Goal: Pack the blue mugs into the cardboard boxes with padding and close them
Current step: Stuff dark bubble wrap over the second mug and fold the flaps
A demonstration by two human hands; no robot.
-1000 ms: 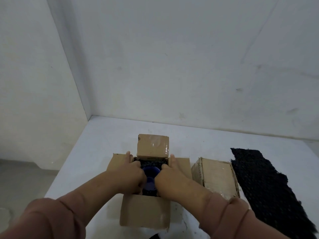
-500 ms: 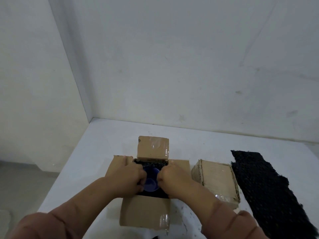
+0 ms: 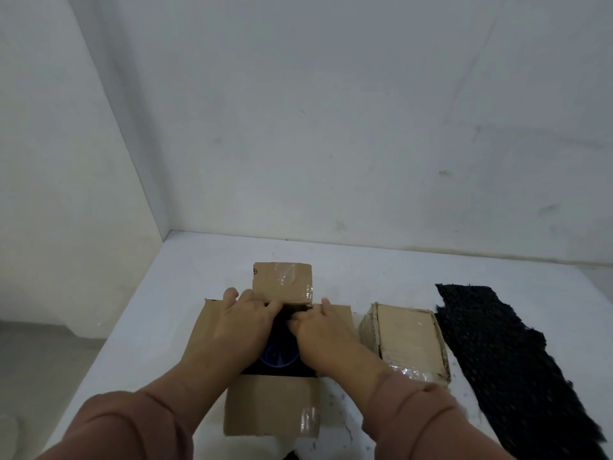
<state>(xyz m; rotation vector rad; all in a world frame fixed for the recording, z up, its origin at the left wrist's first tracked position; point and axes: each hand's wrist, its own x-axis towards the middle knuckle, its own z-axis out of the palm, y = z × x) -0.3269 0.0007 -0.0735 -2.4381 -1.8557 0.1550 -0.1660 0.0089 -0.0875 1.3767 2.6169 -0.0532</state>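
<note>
An open cardboard box (image 3: pixel 272 410) stands in the middle of the table with all its flaps spread out. Inside it, a blue mug (image 3: pixel 278 354) sits upright, its mouth facing up, with black padding (image 3: pixel 280 371) around it. My left hand (image 3: pixel 242 323) and my right hand (image 3: pixel 320 332) reach over the mug. Their fingertips meet at the far rim of the opening, just below the far flap (image 3: pixel 282 282), and curl onto the black padding there. Much of the mug is hidden under my hands.
A second, closed cardboard box (image 3: pixel 409 340) lies right of the open one, almost touching its right flap. A large sheet of black padding (image 3: pixel 504 360) lies at the table's right. The white table (image 3: pixel 185 277) meets walls behind and at the left.
My hands have slid from the mug's sides to the far rim of the box. The mug's mouth now shows between my wrists, low in the box.
</note>
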